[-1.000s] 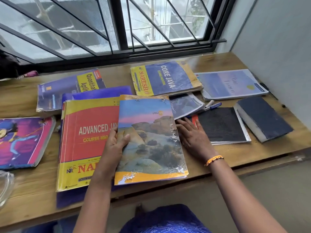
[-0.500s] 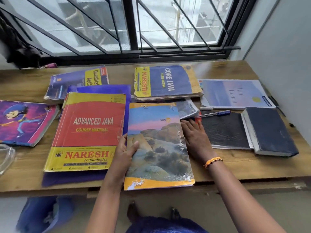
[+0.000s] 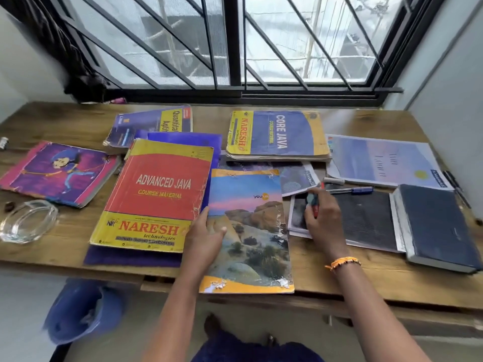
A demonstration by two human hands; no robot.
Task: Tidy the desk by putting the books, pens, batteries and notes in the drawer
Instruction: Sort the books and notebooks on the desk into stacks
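Note:
My left hand (image 3: 203,239) holds the left edge of a landscape-cover notebook (image 3: 251,244), thumb on the cover; the notebook overhangs the desk's (image 3: 339,280) front edge. My right hand (image 3: 324,226) hovers over a black notebook (image 3: 366,220), fingers curled round a red pen (image 3: 316,212) and a small teal thing. A blue pen (image 3: 352,189) and a white pen (image 3: 334,181) lie just beyond it. Around lie the Advanced Java book (image 3: 162,189), Core Java book (image 3: 277,134), a Quantitative Aptitude book (image 3: 151,124), a cartoon-cover book (image 3: 57,171), a pale blue notebook (image 3: 381,160) and a thick dark blue book (image 3: 439,226).
A glass ashtray (image 3: 26,220) sits at the front left. A black pen (image 3: 454,184) lies by the right wall. A small metal cylinder (image 3: 4,143) shows at the far left edge. Under the desk stands a blue bin (image 3: 78,309). The barred window runs along the back.
My right hand lifted off the desk beside the landscape notebook and closed on a red pen. The left hand keeps hold of the notebook. My view rose and pulled back.

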